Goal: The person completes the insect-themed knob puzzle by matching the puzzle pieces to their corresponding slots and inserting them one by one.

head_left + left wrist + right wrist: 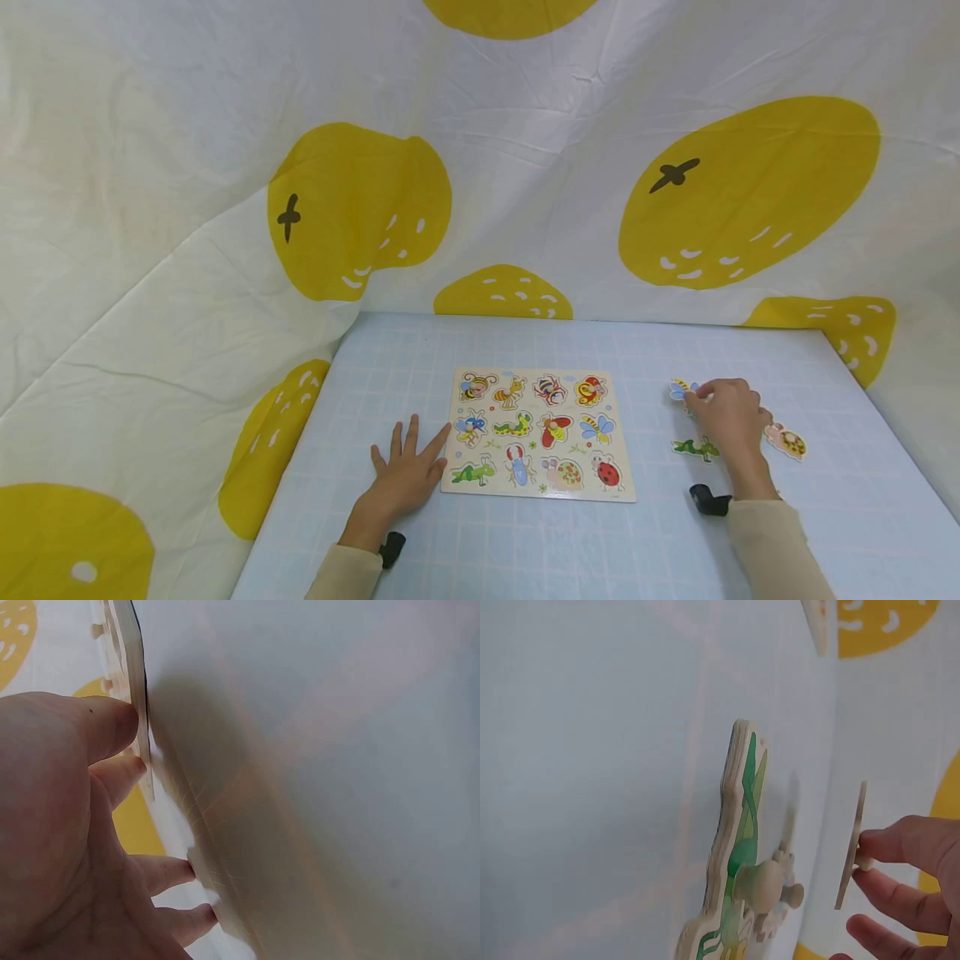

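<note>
A wooden insect puzzle board (pixel 536 433) lies in the middle of the light blue table, its pictures filling every slot. My left hand (pixel 408 458) lies flat with spread fingers beside the board's left edge; in the left wrist view my thumb (pixel 105 724) touches that board edge (pixel 139 690). My right hand (pixel 708 398) is to the right of the board and pinches a blue-and-yellow winged insect piece (pixel 681 388). The right wrist view shows this piece (pixel 851 847) edge-on, held by its small peg. A green grasshopper piece (pixel 696 449) (pixel 739 847) with a knob lies just nearer.
A snail piece (pixel 786 440) lies to the right of my right hand. A white cloth with big yellow fruit prints (pixel 750 192) hangs behind and around the table. The table's bare surface (pixel 540 542) stretches toward me in front of the board.
</note>
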Motion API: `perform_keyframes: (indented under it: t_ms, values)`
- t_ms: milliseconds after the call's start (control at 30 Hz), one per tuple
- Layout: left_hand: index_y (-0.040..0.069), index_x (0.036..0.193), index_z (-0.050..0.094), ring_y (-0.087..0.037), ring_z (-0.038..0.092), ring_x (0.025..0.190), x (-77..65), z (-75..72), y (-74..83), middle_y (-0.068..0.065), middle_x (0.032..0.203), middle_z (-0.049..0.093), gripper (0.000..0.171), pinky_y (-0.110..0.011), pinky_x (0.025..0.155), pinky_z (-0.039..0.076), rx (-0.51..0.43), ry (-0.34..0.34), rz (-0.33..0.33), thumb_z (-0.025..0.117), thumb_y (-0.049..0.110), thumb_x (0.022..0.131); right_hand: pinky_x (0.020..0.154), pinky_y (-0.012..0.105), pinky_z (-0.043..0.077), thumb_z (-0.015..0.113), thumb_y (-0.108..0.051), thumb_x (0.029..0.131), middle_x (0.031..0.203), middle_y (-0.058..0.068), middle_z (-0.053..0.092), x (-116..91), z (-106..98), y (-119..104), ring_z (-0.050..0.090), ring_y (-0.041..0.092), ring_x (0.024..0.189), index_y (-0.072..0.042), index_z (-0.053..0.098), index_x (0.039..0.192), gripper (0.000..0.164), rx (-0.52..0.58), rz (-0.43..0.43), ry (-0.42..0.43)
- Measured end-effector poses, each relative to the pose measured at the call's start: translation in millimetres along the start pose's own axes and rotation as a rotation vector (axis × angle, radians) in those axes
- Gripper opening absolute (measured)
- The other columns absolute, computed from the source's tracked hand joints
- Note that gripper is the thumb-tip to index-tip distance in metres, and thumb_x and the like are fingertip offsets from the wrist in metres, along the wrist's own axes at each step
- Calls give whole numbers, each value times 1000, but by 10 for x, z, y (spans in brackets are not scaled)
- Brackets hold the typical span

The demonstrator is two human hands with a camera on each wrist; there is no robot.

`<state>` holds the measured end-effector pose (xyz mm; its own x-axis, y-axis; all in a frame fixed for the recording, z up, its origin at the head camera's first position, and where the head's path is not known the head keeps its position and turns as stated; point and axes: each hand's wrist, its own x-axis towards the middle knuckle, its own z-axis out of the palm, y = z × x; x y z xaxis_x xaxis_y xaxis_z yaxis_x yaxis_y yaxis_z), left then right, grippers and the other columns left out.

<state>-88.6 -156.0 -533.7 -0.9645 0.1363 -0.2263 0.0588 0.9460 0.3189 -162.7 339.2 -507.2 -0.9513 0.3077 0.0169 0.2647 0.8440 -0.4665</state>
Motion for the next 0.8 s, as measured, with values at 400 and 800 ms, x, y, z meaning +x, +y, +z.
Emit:
perform_keyframes:
  t_ms: [400, 800]
  values:
    - [33, 157, 35, -49, -2, 148, -22, -35, 27, -22, 165, 8, 55, -79, 104, -2, -13, -3, -5, 51, 38, 104, 84, 72, 30, 68, -27, 92, 120, 33, 53, -112, 114, -145, 43, 52, 111, 2, 72, 93, 29, 4, -49, 12]
    - [33, 157, 35, -49, -2, 148, -13, -30, 11, -22, 165, 8, 55, -80, 104, -2, -6, -6, -9, 51, 38, 104, 84, 73, 30, 71, -25, 90, 120, 33, 55, -231, 182, -293, 47, 52, 107, 1, 71, 88, 26, 10, -115, 38]
